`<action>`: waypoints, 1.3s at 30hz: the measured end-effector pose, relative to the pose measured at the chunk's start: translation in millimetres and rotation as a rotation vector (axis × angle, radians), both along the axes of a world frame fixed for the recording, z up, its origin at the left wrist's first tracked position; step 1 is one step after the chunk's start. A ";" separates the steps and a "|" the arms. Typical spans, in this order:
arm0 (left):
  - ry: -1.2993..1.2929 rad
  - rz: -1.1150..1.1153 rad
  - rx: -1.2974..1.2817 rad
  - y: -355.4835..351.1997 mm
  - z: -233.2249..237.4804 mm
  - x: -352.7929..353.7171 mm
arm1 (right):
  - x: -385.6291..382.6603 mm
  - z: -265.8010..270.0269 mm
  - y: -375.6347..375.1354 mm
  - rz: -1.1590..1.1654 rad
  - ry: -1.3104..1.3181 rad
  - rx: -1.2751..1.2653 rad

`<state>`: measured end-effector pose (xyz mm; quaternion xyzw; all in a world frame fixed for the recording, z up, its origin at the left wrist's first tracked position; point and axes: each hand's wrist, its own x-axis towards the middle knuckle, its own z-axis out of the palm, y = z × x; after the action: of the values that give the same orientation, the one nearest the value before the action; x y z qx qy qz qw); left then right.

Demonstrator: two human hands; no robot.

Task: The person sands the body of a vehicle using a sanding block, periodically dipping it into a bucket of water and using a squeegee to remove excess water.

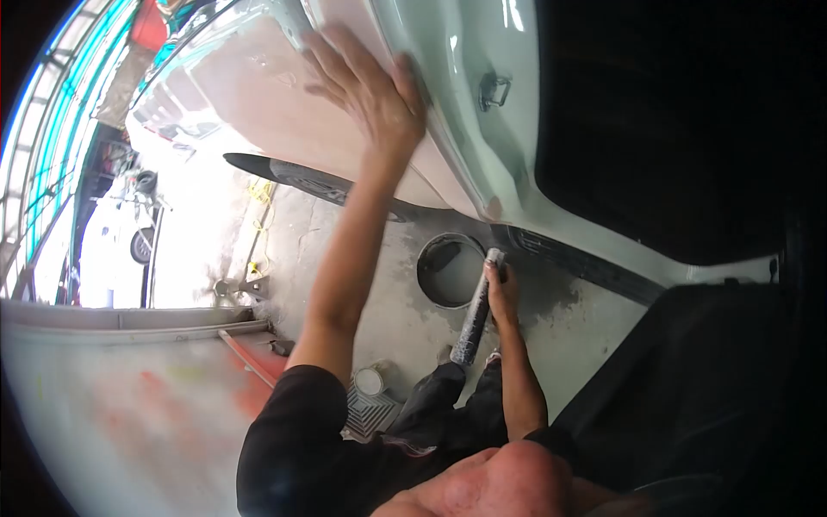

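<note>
My left hand (370, 99) lies with its fingers spread on the pinkish, dull area of a pale car body panel (258, 95). Lower down, the fingers of my right hand (502, 297) are wrapped round the upper part of a long, narrow dark block (471, 330) with whitish residue along it. The block slants down and left in front of my legs, its top end near the right rim of a round dark basin. Greyish liquid shows in the basin (419, 274), which stands on the floor.
A wheel (314, 181) sits under the panel. Right of it are the door frame with a metal striker (494, 91) and a dark opening. A round can (370, 381) stands near my legs. Another panel with red patches (164, 405) is at lower left. The floor (379, 284) has wet patches.
</note>
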<state>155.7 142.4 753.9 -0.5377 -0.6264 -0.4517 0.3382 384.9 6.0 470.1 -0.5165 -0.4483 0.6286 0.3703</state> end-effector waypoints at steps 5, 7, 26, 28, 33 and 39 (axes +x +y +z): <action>-0.196 0.011 -0.032 -8.4 -95.0 18.7 | 33.7 -46.6 30.7 -0.061 -0.036 0.016; -0.272 -0.004 -0.025 -9.6 -127.1 25.0 | 40.5 -63.0 37.2 -0.133 -0.002 0.013; 0.030 -0.009 0.064 0.3 -21.8 -13.6 | 27.1 -126.6 8.6 -0.055 -0.117 0.236; 0.099 -0.086 0.034 -0.6 33.1 -26.5 | 9.8 -41.9 8.7 0.073 0.098 0.265; 0.192 -0.186 0.096 22.1 116.6 -63.9 | -47.1 102.0 50.4 0.072 0.022 0.925; 0.299 -0.305 0.279 32.7 106.3 -93.4 | -111.2 238.5 103.9 -0.169 -0.049 1.352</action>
<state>62.3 175.2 860.2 -0.6349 -0.4127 -0.4949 0.4262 273.7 109.9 708.6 -0.2189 -0.7090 0.1673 0.6491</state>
